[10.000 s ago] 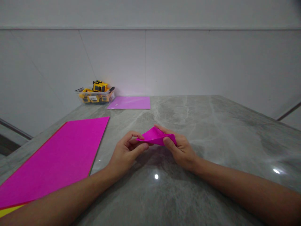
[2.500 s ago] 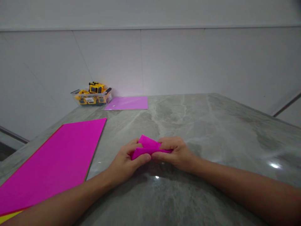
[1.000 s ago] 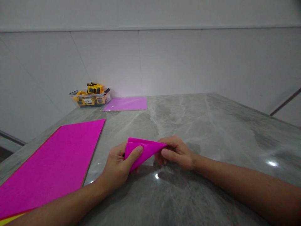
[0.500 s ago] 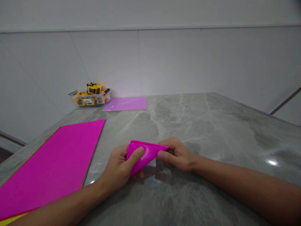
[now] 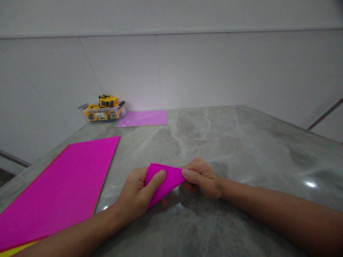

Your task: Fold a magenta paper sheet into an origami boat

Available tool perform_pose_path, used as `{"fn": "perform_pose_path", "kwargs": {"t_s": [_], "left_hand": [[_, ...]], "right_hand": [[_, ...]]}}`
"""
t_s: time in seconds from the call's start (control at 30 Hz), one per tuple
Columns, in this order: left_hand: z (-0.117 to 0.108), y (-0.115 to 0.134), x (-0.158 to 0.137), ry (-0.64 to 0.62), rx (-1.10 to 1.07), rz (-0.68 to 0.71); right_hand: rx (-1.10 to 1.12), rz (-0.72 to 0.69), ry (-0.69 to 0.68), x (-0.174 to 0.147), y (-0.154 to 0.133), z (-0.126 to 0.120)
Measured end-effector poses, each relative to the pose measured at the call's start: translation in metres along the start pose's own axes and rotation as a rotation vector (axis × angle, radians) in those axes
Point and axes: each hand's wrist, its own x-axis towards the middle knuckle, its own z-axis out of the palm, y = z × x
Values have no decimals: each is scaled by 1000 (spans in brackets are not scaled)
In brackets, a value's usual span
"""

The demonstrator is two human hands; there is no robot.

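A bright pink sheet of paper, folded into a narrow triangle, is held between my two hands just above the grey marbled table. My left hand grips its wide end, thumb pressed on top and fingers underneath. At the pointed end, my right hand pinches the tip between thumb and curled fingers, so the very point is hidden. Two layered edges show along the paper's upper side.
To the left lies a stack of large coloured sheets, pink uppermost, with red and yellow edges showing. Near the wall are a lilac sheet pack and a clear plastic box holding yellow toy trucks.
My right thumb has moved up onto the paper's tip and now covers it. The folded paper has tilted and dropped slightly. My left hand keeps its grip.
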Motion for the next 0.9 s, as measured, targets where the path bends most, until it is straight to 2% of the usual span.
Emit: {"fn": "perform_pose_path", "kwargs": {"t_s": [0.1, 0.23, 0.37, 0.6, 0.9], "left_hand": [[0, -1, 0, 18, -2, -3], [0, 0, 0, 48, 7, 2], [1, 0, 0, 33, -12, 11], [2, 1, -2, 2, -20, 21], [1, -2, -1, -33, -89, -9]], "right_hand": [[20, 12, 14, 0, 0, 0], [-26, -44, 27, 1, -2, 2], [-72, -44, 5, 3, -4, 5], [41, 33, -38, 1, -7, 8], [234, 40, -60, 1, -2, 8]]}}
